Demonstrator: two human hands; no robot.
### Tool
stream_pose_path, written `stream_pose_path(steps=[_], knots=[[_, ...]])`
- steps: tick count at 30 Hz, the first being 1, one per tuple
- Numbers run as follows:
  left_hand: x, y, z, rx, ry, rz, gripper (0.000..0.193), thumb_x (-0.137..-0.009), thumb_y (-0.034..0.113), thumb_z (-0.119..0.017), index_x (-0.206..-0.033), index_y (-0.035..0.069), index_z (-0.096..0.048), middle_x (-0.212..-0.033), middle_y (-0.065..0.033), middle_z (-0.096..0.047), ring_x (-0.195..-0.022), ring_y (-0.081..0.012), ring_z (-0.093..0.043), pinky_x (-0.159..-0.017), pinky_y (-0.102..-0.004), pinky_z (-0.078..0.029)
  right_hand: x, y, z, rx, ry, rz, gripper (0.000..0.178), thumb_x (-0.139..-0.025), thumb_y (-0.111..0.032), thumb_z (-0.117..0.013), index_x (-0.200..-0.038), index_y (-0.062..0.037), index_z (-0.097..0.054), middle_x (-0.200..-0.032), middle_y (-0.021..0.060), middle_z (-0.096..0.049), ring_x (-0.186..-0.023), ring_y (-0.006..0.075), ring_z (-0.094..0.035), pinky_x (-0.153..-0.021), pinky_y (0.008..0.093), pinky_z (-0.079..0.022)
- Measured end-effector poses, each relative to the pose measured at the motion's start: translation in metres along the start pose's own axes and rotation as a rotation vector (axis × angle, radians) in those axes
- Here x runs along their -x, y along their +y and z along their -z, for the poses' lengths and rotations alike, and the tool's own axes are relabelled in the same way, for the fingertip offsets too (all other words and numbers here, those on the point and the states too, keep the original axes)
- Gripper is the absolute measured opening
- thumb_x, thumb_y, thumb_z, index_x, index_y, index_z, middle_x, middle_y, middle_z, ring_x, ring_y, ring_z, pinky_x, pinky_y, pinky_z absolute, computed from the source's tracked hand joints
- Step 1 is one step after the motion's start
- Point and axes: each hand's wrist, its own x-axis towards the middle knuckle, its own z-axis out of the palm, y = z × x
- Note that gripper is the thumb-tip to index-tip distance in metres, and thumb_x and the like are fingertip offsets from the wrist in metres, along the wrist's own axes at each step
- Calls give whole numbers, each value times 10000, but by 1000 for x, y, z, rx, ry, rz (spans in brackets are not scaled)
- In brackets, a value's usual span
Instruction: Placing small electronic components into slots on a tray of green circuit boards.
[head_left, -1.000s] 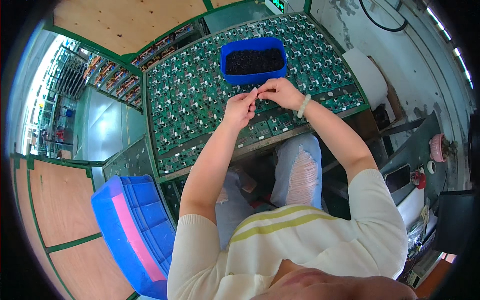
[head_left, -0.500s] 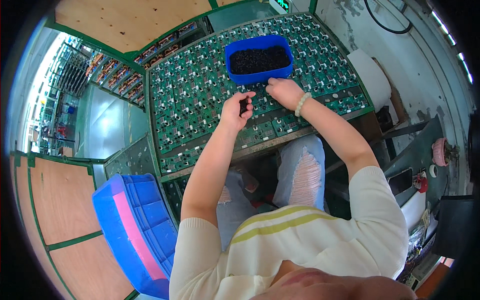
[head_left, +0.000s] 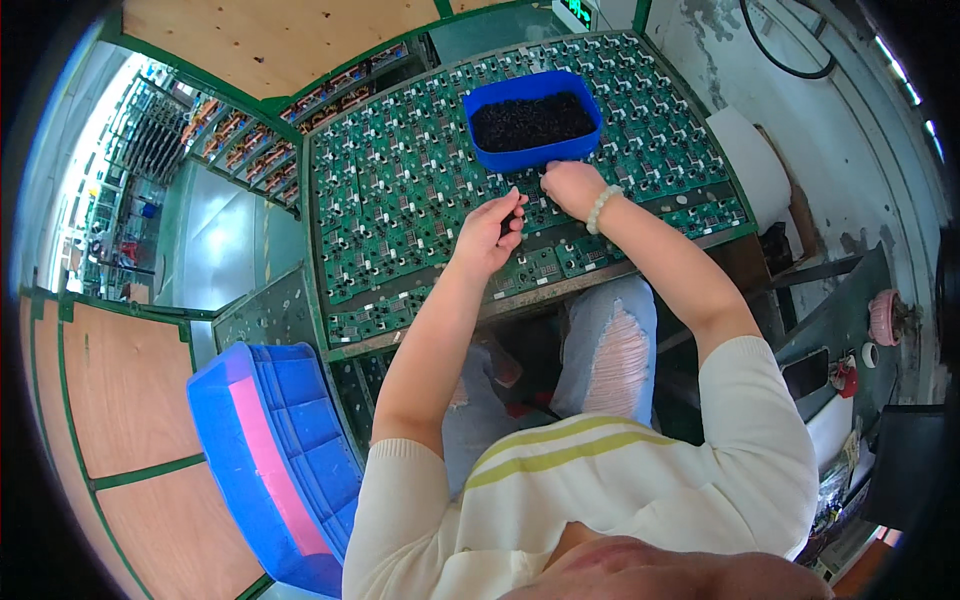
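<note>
Green circuit boards [head_left: 385, 205] lie side by side in rows over the tabletop, carrying small black and white components. On top of them stands a blue plastic bin [head_left: 540, 160], full of small black parts [head_left: 530, 122]. My left hand [head_left: 490, 232] hovers above the front rows, palm turned inward and fingers curled round several small black parts, only partly visible. Just in front of the bin, my right hand [head_left: 575, 190] has its fingertips pinched together low over a board. Whatever lies between those fingertips is too small to make out.
A large blue crate [head_left: 290, 440] with a pink strip stands at the left of the table. On the right are a dark side surface with a phone [head_left: 805, 373] and a pink pot [head_left: 884, 316]. Racks [head_left: 240, 150] of parts stand beyond the table's left edge.
My left hand has turned so that less of the black parts in it shows. My right hand stays pinched near the bin's front. The whole view has shifted slightly.
</note>
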Motion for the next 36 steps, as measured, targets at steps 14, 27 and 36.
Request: stream_pose_path(steps=[14,27,36], knots=[[-1,-11,-7,-72,-30,46,273,-867,309,-626,-814,78,-491,-714,8,-454,-565,-64,-400,-381,-159,-257,39,-17,21,-1523,4,-228,184,-817,-113,-667,-973,-14,-675,-777,39,-647,-611,58,-534,-541,210,-459],[-2,-19,-24,82,-185,132,235,-865,105,-478,-1039,-41,-535,-764,-55,-511,-596,-133,-447,-370,-199,-287,78,95,-1,-594,224,-339,117,-685,-160,-721,-793,-115,-718,-825,80,-636,-827,250,-605,-757,343,-484],[3,-19,-21,192,-237,168,233,-877,122,-521,-1056,-28,-526,-734,-38,-503,-577,-119,-441,-365,-200,-300,86,95,5,-305,135,-435,101,-672,-286,-708,-751,-225,-724,-858,38,-630,-964,272,-526,-866,438,-389]])
